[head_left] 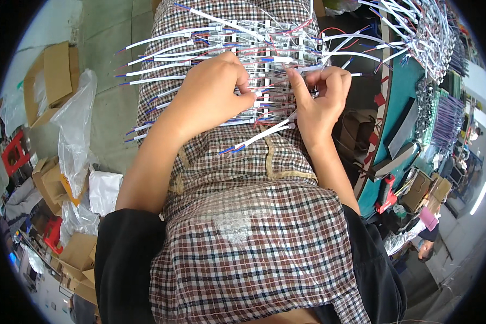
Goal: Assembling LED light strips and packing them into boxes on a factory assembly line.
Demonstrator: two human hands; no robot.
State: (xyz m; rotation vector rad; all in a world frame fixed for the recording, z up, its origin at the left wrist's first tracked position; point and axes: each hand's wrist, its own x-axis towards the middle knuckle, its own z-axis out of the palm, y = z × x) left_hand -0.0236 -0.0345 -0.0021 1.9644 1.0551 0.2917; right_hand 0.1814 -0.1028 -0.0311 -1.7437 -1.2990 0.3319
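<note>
My left hand [216, 86] presses curled fingers on the wire harness [264, 65] across my checked apron [243, 216]. My right hand [321, 94] pinches one white wire [264, 133].

Checked apron [243, 216] over lap carries wire bundle [237, 70], white w/ red-blue ends, prob. taped in rows.

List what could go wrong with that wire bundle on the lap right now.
1. The row of white wires lies loose across the checked apron on the lap, not on the green table; a shift of the legs may slide it to the floor.
2. One wire end already sticks out below the row and may drop.
3. Left hand and right hand pinch close together, so neighbouring wires could snag or tangle.
</note>
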